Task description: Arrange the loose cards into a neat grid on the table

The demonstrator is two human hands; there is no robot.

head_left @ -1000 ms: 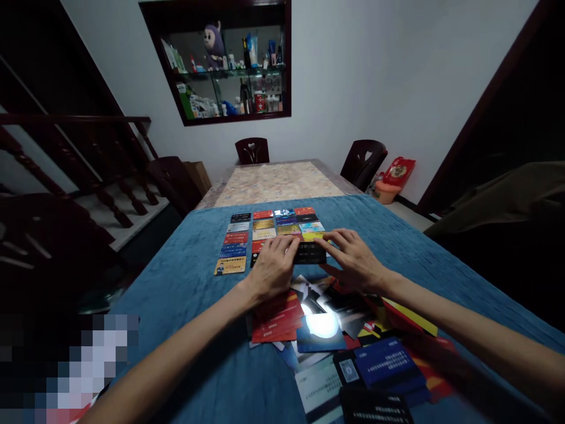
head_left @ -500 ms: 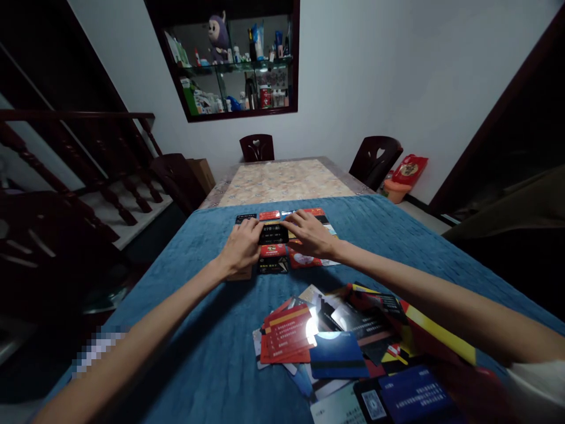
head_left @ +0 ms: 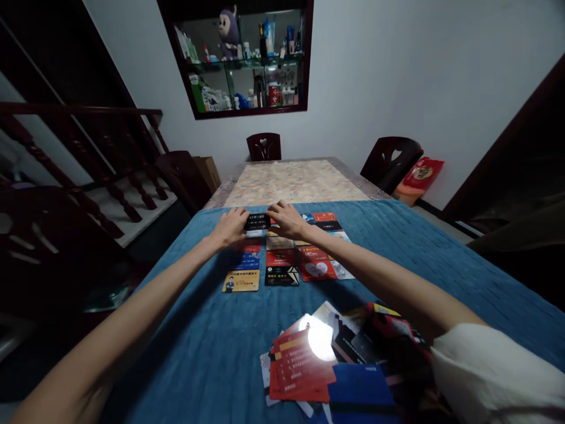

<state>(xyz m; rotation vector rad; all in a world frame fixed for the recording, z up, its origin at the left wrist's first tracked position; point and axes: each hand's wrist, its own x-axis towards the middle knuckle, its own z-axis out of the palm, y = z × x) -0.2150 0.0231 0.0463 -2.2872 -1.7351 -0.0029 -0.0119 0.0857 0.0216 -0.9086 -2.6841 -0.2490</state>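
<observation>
A black card [head_left: 257, 222] with pale lettering is between my two hands at the far end of the laid-out cards. The fingers of my left hand [head_left: 230, 227] pinch its left edge. My right hand [head_left: 288, 221] grips its right edge, covering some cards behind and below. Nearer to me are a yellow VIP card [head_left: 241, 281], a black VIP card [head_left: 282, 276] and a red card with a white heart [head_left: 318, 270], all lying flat in columns. Whether the black card touches the cloth, I cannot tell.
A loose pile of cards, with red cards [head_left: 302, 365] and a blue card [head_left: 362, 388], lies close to me under my right forearm. The blue cloth [head_left: 198, 330] covers the near part of the table. Chairs [head_left: 391, 162] stand around it.
Both hands have moved farther away and to the left with the black card, from the middle column to the top of the left column. The view has shifted slightly.
</observation>
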